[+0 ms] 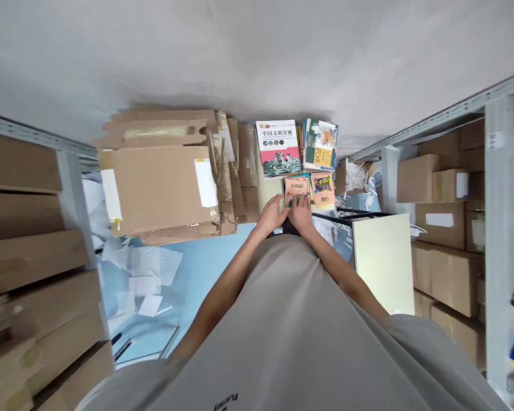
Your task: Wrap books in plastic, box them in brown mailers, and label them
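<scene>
Resting on the pink top cover of a small book pile (297, 185), the right hand (300, 212) is seen with its fingers bent and close together; whether anything is pinched by it cannot be told. The left hand (272, 214) is held just beside it at the pile's near left corner, fingers extended and close together, thumb turned toward the right hand; its grip cannot be made out either. The pile is placed at the near edge of a pale tabletop (263, 191), around the centre of the view. Behind it, a white-and-pink book (279, 148) is titled in large black Chinese characters, 中国文明奇迹. To that book's right, a stack of books (321, 145) is seen, and a pink booklet (323, 197) is laid just right of the pile; their lettering is too small to be read. On the grey shirt (291, 319), PLAYBOY is printed. White labels (205, 182) are stuck on stacked cardboard (163, 188) at the left, their print unreadable. The tabletop is backed by a grey wall (248, 57). A blue floor (214, 262) is littered with paper scraps (149, 274), and metal shelves (499, 228) at both sides are loaded with brown boxes (443, 274).
</scene>
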